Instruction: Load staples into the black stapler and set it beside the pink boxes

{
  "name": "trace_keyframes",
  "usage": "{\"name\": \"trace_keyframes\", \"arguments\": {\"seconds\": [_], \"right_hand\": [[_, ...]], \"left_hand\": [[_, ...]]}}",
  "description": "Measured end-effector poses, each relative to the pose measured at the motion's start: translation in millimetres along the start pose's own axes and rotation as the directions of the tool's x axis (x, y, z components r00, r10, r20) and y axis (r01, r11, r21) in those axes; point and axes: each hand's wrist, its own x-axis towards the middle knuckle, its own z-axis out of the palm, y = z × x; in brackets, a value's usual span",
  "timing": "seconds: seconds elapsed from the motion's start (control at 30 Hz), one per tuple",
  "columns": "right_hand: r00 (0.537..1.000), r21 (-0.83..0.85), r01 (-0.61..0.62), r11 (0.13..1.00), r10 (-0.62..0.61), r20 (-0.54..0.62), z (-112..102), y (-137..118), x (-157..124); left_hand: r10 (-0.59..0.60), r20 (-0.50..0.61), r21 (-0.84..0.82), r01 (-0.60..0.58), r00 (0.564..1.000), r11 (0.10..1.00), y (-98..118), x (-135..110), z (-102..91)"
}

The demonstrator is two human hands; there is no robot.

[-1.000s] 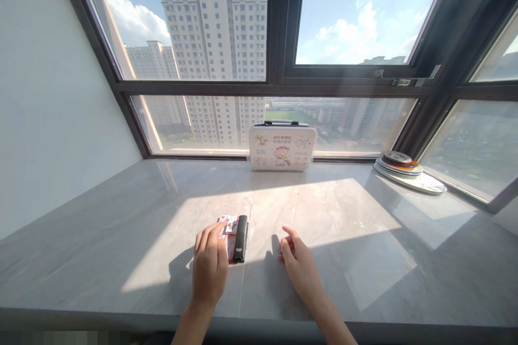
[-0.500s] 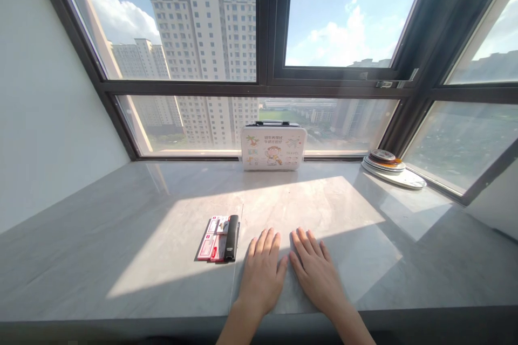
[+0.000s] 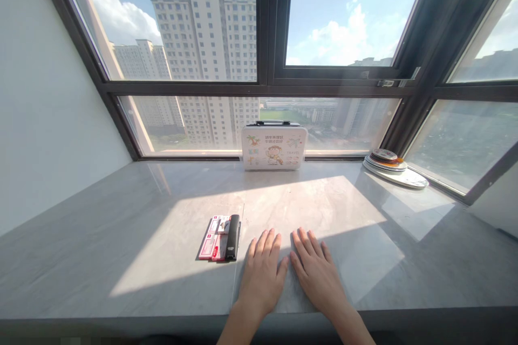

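My left hand (image 3: 262,275) lies flat, palm down, on the grey marbled window ledge (image 3: 170,280), holding nothing. Beside it my right hand (image 3: 318,272) rests the same way, fingers stretched out and a little apart. Just left of my left hand is a black stapler (image 3: 232,238), lying lengthwise away from me. Against the stapler's left side lie several small red-and-white boxes (image 3: 208,246), with a smaller white box (image 3: 223,225) at their far end. Neither hand touches these things.
A white case (image 3: 274,148) with cartoon prints and a black handle stands upright against the window. Stacked plates and lids (image 3: 388,164) sit in the far right corner. A dark window frame (image 3: 267,89) borders the ledge, and a white wall (image 3: 56,108) rises on the left.
Both hands stay flat in the same place. The view has shifted only very slightly; nothing on the ledge has moved.
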Motion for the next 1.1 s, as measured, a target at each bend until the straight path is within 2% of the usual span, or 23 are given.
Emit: {"name": "trace_keyframes", "arguments": {"seconds": [1.1], "right_hand": [[1.000, -0.020, 0.002, 1.000, -0.002, -0.010, 0.6, -0.7, -0.5]], "left_hand": [[-0.001, 0.006, -0.011, 0.001, 1.000, 1.000, 0.7, 0.8, -1.6]]}}
